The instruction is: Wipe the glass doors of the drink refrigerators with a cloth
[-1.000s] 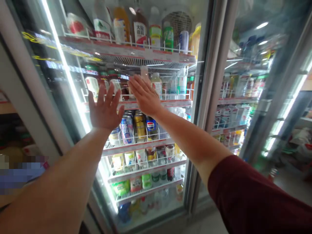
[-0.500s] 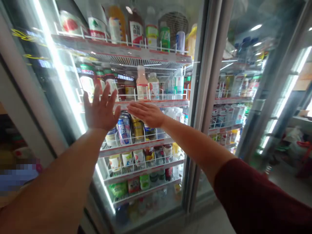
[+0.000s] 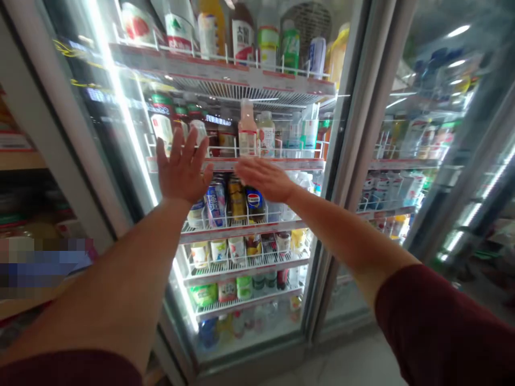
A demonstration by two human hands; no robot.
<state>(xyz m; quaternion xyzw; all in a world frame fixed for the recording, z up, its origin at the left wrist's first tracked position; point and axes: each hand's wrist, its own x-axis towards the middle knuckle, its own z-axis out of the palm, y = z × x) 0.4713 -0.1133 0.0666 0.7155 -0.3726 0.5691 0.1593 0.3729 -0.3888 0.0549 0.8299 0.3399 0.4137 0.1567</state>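
My left hand (image 3: 183,167) is raised flat with fingers spread against the glass door (image 3: 281,134) of a lit drinks fridge, at the level of the second shelf. My right hand (image 3: 263,178) stretches out beside it, palm down and fingers extended, in front of the red-edged shelf rail (image 3: 281,162). Neither hand holds anything. Behind the glass just below the hands stand several cans, among them a blue Pepsi can (image 3: 254,201) and a white and blue can (image 3: 216,202). Above them stand a pink bottle (image 3: 247,128) and a pale bottle (image 3: 266,133).
The fridge holds several wire shelves of bottles and cans, with a bright light strip (image 3: 120,107) down its left side. A metal door frame (image 3: 358,134) separates it from a second glass-door fridge (image 3: 410,161) at the right. Wooden shelving (image 3: 20,161) stands at the left.
My right hand has dropped from upright on the glass to a flatter, palm-down pose at the shelf rail. My left hand stays spread on the glass. The view has shifted slightly.
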